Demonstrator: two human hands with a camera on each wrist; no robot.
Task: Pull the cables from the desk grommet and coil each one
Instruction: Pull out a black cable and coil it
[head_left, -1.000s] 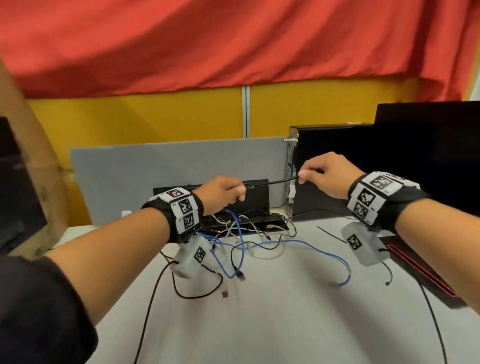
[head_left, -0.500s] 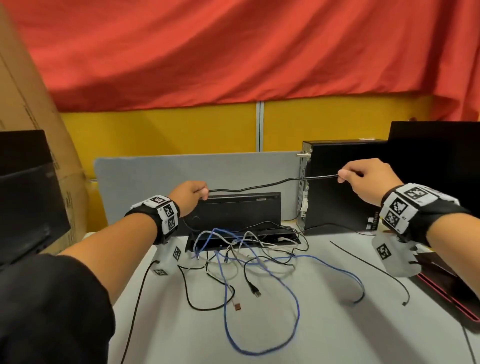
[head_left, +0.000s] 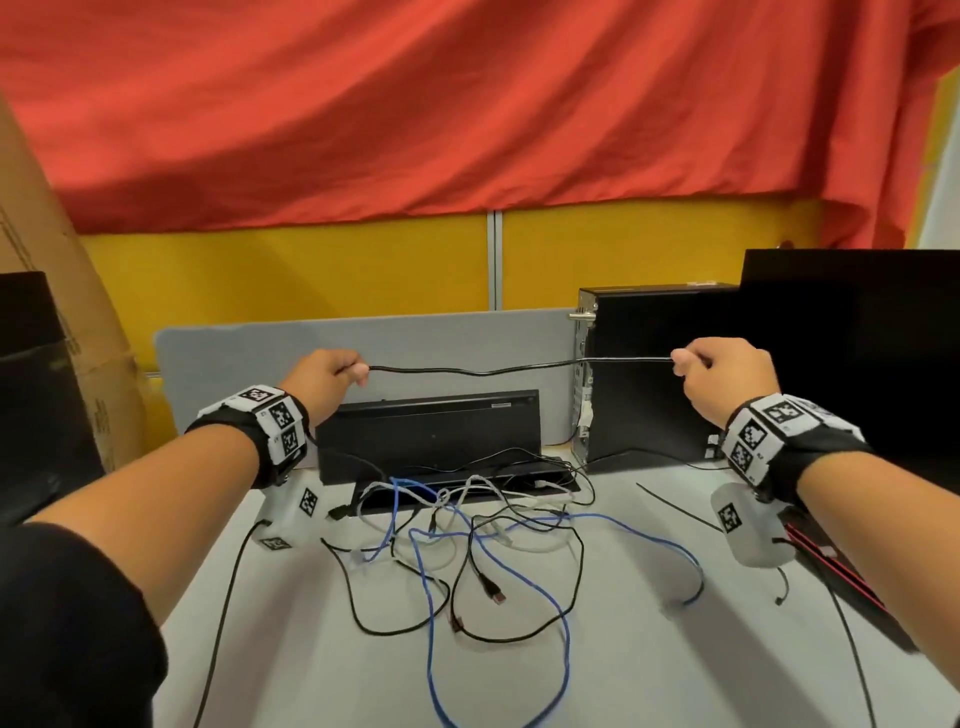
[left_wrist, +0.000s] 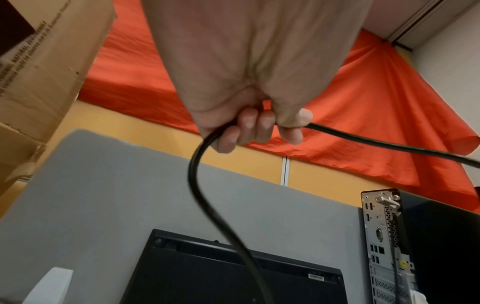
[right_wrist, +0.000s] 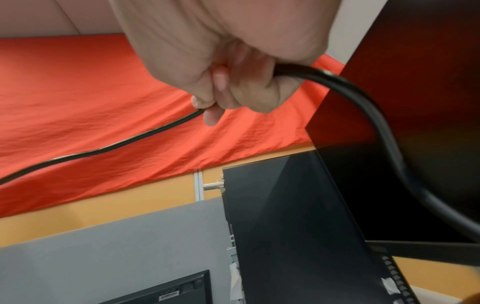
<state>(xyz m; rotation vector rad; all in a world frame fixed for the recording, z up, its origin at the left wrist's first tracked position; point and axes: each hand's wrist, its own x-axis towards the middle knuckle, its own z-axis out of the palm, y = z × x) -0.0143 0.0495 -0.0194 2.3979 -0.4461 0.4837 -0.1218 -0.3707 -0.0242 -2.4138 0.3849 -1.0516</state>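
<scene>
Cables all over the near part of the white bench (head_left: 649, 675): a long blue cable (head_left: 431, 623) looping through thin black ones and a whitish one, all spilling from the open grommet slot (head_left: 467, 480). Above that mess, the left hand (head_left: 324, 382) and right hand (head_left: 724, 376) are held well apart, each curled tight around one black cable (head_left: 519, 368) stretched almost level between them. Behind it sit a black desktop PC (head_left: 649, 374) and grey divider panel (head_left: 441, 338).

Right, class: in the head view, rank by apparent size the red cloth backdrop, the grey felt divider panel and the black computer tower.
1. Red cloth backdrop
2. Grey felt divider panel
3. Black computer tower, though the right hand partly hides it.
</scene>
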